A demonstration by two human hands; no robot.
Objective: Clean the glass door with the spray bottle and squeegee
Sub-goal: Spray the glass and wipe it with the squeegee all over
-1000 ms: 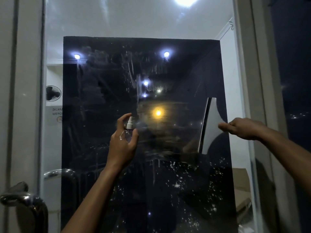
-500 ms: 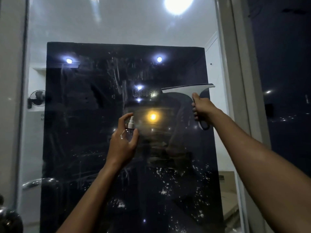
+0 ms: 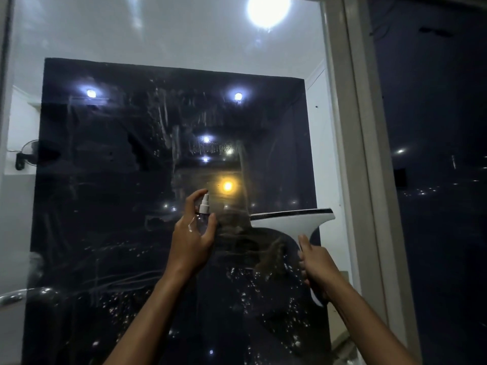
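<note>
Right now, from the head camera (the only view), the glass door [image 3: 163,159] fills the scene, its dark panel streaked with drips up top and beaded with droplets lower down. The squeegee [image 3: 290,219] lies against the glass just right of centre, blade level, with a cleared-looking band above it.

Risks, as I judge them: droplets sit below the blade, so a stroke that lifts off or tilts would likely leave lines of water; the blade's right end is near the door frame [image 3: 350,154], and bumping it could knock the blade off the glass. A fresh spray now could wet the wiped patch.

The right hand [image 3: 316,264] is wrapped tight round the squeegee's handle, thumb up along it. The left hand [image 3: 192,238] curls round the small spray bottle [image 3: 203,214], held near the glass just left of the blade, with the index finger arched above the nozzle, apparently not pressing.
</note>
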